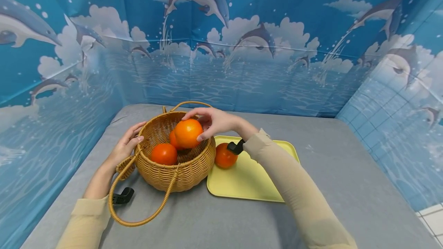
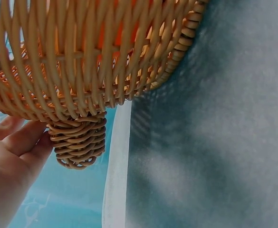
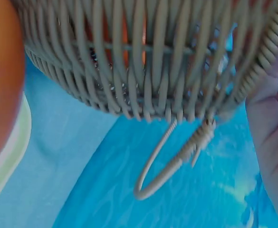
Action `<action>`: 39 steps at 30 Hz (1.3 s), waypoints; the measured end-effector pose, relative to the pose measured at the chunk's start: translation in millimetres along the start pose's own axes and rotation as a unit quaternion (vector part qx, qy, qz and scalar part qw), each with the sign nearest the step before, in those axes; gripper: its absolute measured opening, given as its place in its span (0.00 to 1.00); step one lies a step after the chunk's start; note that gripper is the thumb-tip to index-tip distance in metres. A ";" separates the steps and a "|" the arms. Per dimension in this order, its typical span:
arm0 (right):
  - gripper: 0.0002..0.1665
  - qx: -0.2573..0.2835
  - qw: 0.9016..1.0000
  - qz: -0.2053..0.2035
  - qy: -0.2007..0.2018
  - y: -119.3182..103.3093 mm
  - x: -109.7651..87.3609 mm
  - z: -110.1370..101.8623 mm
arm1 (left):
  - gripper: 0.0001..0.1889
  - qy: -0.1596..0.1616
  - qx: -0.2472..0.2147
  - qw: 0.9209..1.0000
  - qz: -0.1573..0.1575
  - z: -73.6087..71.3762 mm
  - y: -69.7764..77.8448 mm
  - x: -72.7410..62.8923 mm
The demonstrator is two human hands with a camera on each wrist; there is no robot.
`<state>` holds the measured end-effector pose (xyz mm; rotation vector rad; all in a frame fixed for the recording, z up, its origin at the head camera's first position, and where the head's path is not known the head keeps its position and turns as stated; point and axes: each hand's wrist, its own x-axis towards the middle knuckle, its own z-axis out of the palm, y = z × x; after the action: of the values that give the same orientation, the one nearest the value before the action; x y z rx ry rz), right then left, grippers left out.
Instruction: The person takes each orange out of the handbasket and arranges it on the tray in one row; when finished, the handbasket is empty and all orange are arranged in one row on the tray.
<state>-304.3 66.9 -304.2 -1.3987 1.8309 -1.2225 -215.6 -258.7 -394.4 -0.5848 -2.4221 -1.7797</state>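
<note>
Here, R hand (image 1: pixel 216 121) grasps orange fruit (image 1: pixel 188 133) over wicker basket (image 1: pixel 194 173); L hand (image 1: pixel 125 146), unclenched, rests against its left side, prob. steadying it.

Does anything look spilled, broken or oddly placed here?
No spill or damage shows. The front handle of the basket flops outward on the near side, askew, but probably just folds that way. One orange fruit sits on the yellow tray, while the right hand holds another fruit at the basket's opening.

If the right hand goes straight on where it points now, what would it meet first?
The right hand would probably bring its held fruit against the partly hidden fruit in the basket, though depth is unclear.
</note>
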 end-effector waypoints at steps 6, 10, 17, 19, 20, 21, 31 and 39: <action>0.39 0.043 0.995 -0.044 0.080 6.7 -38.7 -3.4 | 0.27 0.002 0.002 1.000 0.001 -0.2 -1.1 0.1; 0.40 0.053 0.990 -0.063 0.116 13.7 -64.8 -3.6 | 0.26 0.003 -0.008 1.000 0.009 -0.1 -1.3 0.0; 0.39 0.084 0.981 -0.096 0.148 28.3 -106.4 -0.1 | 0.27 0.005 -0.010 1.000 0.003 0.2 0.0 -1.2; 0.39 0.109 0.975 -0.110 0.159 33.3 -116.8 2.7 | 0.27 0.004 -0.010 1.000 0.002 0.4 0.6 -1.2; 0.39 0.121 0.972 -0.117 0.164 35.9 -121.5 4.6 | 0.27 0.003 -0.011 1.000 0.001 0.5 1.0 -1.1; 0.39 0.136 0.969 -0.122 0.169 39.1 -126.1 6.6 | 0.27 0.003 -0.011 1.000 0.000 0.6 1.3 -1.0; 0.41 0.235 0.939 -0.091 0.232 75.1 -160.1 31.7 | 0.26 0.006 0.006 1.000 0.000 0.9 1.0 -1.8; 0.35 0.273 0.927 -0.099 0.237 92.5 -178.0 36.0 | 0.27 0.005 0.001 1.000 -0.004 1.5 2.1 -1.3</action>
<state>-259.3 227.0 -422.1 -1.0404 1.4568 -2.1260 -213.4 -257.1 -393.3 -0.5667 -2.4235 -1.7786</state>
